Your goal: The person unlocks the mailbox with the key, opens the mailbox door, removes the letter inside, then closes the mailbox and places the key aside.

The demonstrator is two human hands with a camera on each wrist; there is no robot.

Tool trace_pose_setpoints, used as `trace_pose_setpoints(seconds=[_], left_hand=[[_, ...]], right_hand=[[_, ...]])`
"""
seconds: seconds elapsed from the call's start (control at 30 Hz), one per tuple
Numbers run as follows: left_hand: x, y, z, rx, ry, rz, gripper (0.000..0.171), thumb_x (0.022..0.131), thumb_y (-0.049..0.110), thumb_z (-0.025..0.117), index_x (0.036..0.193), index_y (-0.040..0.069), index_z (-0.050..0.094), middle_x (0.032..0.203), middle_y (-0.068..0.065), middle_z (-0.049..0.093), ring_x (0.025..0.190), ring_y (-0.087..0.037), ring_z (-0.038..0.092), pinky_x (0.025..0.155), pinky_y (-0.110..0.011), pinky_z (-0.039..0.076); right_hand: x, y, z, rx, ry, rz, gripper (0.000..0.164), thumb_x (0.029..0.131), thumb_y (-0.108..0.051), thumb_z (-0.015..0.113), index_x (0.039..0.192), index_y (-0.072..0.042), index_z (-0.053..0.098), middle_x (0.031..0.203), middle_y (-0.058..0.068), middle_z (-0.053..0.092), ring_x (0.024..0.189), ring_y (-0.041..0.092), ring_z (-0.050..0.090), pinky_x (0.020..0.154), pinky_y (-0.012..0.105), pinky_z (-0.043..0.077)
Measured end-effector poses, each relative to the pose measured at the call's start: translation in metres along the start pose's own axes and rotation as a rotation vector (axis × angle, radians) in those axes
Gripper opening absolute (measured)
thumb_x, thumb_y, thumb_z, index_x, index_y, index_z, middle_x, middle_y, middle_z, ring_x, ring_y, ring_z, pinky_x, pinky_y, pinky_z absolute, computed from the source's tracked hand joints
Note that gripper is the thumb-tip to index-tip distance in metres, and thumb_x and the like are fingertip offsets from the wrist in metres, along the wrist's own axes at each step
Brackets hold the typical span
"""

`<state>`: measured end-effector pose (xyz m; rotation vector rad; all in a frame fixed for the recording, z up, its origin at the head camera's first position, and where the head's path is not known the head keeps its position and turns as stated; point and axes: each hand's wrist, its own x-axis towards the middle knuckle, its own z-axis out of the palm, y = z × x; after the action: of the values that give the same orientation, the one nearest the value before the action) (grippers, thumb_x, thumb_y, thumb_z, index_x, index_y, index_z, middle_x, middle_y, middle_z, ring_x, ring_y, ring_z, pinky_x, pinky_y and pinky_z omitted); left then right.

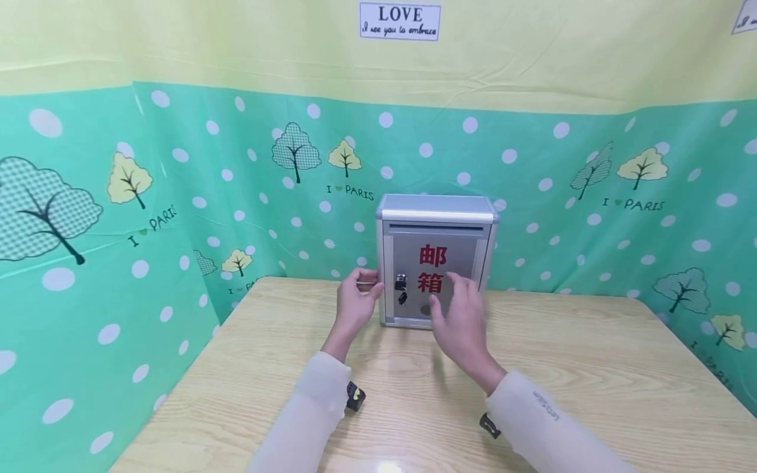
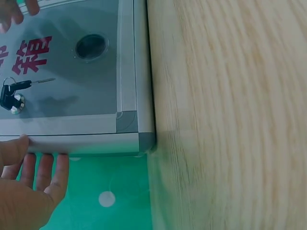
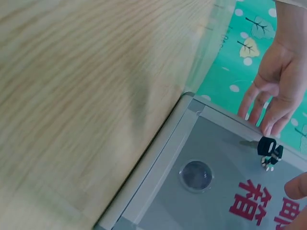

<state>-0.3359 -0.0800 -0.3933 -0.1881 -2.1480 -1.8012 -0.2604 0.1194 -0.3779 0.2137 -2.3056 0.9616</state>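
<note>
Left hand (image 1: 353,302), fingers relaxed, at mailbox's (image 1: 437,264) left edge; right hand (image 1: 462,320), fingers loose, before its front; tabletop (image 1: 579,361) room both sides.

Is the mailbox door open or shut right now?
Shut: the door sits flush in the mailbox's frame, with no gap along its visible edges. Keys hang at its lock.

Long off-white right sleeve (image 1: 562,437), small grey lettering (image 1: 545,405) along the right sleeve, black slotted fitting (image 1: 489,426) poking out beside the right sleeve, matching left sleeve (image 1: 307,410) across from the right sleeve, chunky black fitting with yellow marking (image 1: 356,397) between both sleeves, left hand (image 1: 355,303) and right hand (image 1: 462,323) bare
</note>
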Motion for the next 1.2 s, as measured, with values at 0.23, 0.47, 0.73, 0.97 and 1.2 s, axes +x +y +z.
trace_pose_setpoints(seconds=[0.23,0.47,0.73,0.97,1.2], left_hand=[[0.000,0.001,-0.002,-0.001,-0.002,-0.004,0.025,0.091,0.000,0.074,0.115,0.003,0.066,0.110,-0.012,0.071,0.099,-0.028,0.069,0.083,-0.031,0.062],[-0.001,0.001,-0.004,0.004,-0.002,0.003,0.025,0.091,0.001,0.075,0.115,0.004,0.067,0.110,-0.012,0.071,0.099,-0.029,0.070,0.083,-0.031,0.062],[-0.001,0.000,-0.002,-0.014,-0.004,0.012,0.024,0.092,0.000,0.074,0.114,0.002,0.067,0.109,-0.013,0.071,0.098,-0.029,0.070,0.083,-0.031,0.063],[0.000,-0.001,-0.003,-0.018,-0.004,0.028,0.023,0.092,0.001,0.074,0.114,0.001,0.067,0.109,-0.015,0.071,0.099,-0.031,0.071,0.081,-0.030,0.063],[0.000,-0.002,-0.003,-0.032,-0.004,0.064,0.023,0.090,-0.003,0.075,0.112,-0.001,0.067,0.108,-0.018,0.072,0.096,-0.033,0.073,0.078,-0.029,0.063]], right_hand=[[0.002,-0.012,0.010,-0.079,-0.042,-0.107,0.051,0.094,-0.015,0.073,0.139,0.000,0.052,0.131,0.022,0.056,0.119,0.039,0.055,0.102,0.053,0.051],[0.006,-0.009,0.024,-0.189,-0.055,-0.313,0.046,0.094,-0.012,0.075,0.134,0.001,0.056,0.124,0.019,0.061,0.109,0.037,0.060,0.096,0.047,0.056],[0.016,-0.012,0.035,-0.251,-0.042,-0.436,0.040,0.096,-0.014,0.073,0.129,0.003,0.060,0.117,0.018,0.065,0.105,0.033,0.061,0.094,0.043,0.057],[0.024,-0.017,0.042,-0.463,-0.005,-0.703,0.033,0.090,0.001,0.073,0.122,0.005,0.065,0.112,0.019,0.068,0.100,0.032,0.065,0.091,0.036,0.060],[0.025,-0.024,0.044,-0.651,-0.015,-0.847,0.032,0.087,-0.001,0.078,0.118,0.003,0.071,0.110,0.018,0.070,0.101,0.031,0.066,0.090,0.036,0.061]])
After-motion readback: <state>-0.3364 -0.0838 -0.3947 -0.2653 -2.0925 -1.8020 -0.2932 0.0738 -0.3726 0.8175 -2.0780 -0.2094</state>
